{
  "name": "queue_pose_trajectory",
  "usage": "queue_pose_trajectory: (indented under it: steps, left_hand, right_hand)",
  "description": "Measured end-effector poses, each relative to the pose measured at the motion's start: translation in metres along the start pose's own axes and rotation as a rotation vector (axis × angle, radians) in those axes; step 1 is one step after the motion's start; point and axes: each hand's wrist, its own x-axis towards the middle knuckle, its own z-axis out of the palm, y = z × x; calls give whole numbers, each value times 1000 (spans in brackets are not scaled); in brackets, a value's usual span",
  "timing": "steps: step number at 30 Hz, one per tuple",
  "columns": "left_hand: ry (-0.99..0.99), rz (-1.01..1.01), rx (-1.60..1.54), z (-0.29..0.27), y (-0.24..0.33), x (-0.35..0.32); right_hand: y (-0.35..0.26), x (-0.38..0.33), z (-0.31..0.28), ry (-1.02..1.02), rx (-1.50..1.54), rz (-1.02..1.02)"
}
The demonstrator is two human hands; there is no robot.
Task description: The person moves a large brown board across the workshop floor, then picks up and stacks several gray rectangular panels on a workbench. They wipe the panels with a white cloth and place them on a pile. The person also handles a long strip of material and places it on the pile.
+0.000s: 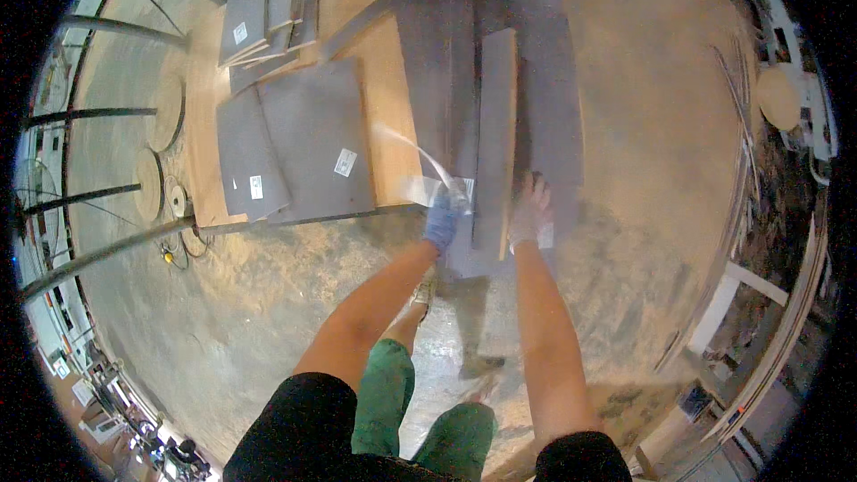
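Observation:
My left hand, in a blue glove, is closed on a white paper strip that curls up and away to the far left. A white label sheet shows beside its fingers. Under both hands lies a stack of long dark grey boards. A narrow grey board with a pale wood-coloured edge lies lengthwise on top. My right hand, in a pale glove, rests along that board's right side with its fingers stretched out, slightly blurred. What lies under its palm is hidden.
Two wide grey panels with white labels lie left on a wooden board. Smaller grey panels are stacked behind them. Dark metal bars and round discs stand at the left. Long strips line the right side.

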Motion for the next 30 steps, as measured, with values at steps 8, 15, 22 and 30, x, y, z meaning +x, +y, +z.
queue_pose_trajectory:
  steps: [8,15,22,30]
  left_hand:
    - [-9,-75,119,10,15,-19]
    - [135,-217,-21,-28,10,-18]
    - [189,-293,-112,-99,35,-54]
    - [12,-314,14,-109,30,-58]
  right_hand:
    - [-2,0,-9,58,663,46]
    - [-55,-5,-31,-120,813,178]
    - [-83,-60,34,-15,963,191]
    - [-92,-66,16,-42,922,251]
